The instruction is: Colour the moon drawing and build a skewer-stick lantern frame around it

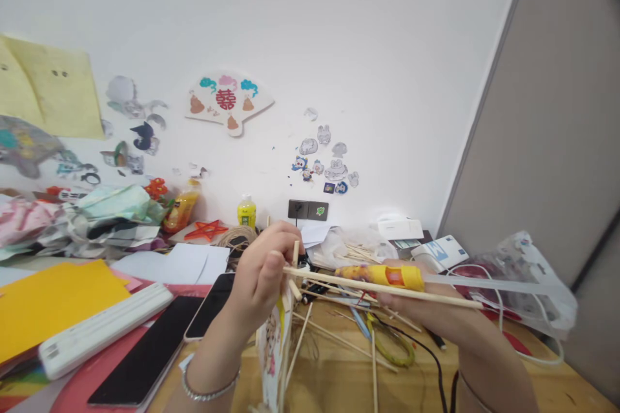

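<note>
My left hand (259,274) is closed on a frame of thin wooden sticks (293,289) joined at a corner. Below the hand hangs a printed paper panel (270,352) on that frame. My right hand (429,300) is wrapped around a yellow hot glue gun (411,278), its nozzle end pointing left toward the joint. Out of the gun's back runs a long translucent glue stick (489,283). One long wooden stick (445,297) stretches from the left fingertips across the front of the gun; whether the right fingers also touch it is hidden.
Loose sticks (346,340), a yellow tape roll (402,355) and a black cable (431,361) lie on the wooden table. Leftward are a phone (210,310), a black tablet-like slab (145,355), a white bar (104,329) and crumpled paper. A plastic bag (542,284) sits at right.
</note>
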{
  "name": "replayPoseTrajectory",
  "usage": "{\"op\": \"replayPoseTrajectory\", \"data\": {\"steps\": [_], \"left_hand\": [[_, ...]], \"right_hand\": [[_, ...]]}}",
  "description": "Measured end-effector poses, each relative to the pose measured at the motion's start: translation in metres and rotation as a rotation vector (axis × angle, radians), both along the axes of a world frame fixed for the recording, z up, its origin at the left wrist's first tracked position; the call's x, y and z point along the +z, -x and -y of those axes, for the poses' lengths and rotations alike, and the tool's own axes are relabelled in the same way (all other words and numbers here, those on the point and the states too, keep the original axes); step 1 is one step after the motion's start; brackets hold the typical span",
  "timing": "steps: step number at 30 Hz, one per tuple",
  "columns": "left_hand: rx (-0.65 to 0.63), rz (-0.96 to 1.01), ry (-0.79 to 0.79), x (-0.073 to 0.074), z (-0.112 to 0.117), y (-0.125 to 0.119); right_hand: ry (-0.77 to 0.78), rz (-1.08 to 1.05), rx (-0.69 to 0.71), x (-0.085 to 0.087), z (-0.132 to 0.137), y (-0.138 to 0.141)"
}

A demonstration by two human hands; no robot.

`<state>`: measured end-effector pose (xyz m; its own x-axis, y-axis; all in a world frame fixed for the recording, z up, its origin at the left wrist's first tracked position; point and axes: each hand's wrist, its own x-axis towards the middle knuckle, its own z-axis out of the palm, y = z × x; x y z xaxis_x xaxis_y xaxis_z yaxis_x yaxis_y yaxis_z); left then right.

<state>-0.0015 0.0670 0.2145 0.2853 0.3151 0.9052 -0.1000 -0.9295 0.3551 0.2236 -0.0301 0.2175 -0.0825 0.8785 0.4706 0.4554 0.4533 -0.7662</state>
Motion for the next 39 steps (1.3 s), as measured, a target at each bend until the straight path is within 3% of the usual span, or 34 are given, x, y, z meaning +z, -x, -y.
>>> {"op": "replayPoseTrajectory", "data": {"steps": [6, 15, 23, 27, 30, 34, 39], "left_hand": [[0.001, -0.003, -0.017, 0.000, -0.001, 0.000], [-0.022, 0.009, -0.007, 0.000, -0.001, -0.002], [-0.036, 0.012, -0.001, 0.000, -0.001, -0.002], [-0.046, 0.013, -0.021, 0.000, -0.001, -0.003], [-0.050, 0.004, -0.018, 0.000, -0.001, -0.003], [-0.047, 0.000, -0.022, 0.000, -0.001, -0.002], [-0.062, -0.023, -0.033, 0.000, -0.002, 0.000]], "right_hand": [[0.116, 0.035, 0.158, 0.007, 0.004, -0.004], [0.073, 0.073, -0.019, -0.004, 0.002, -0.020], [0.132, 0.110, -0.048, 0.003, 0.004, -0.016], [0.076, 0.067, 0.011, 0.005, 0.003, -0.015], [0.056, 0.066, -0.011, -0.001, 0.002, -0.021], [0.092, 0.118, -0.175, -0.012, 0.001, -0.033], [0.082, 0.127, -0.134, -0.018, -0.001, -0.039]]}}
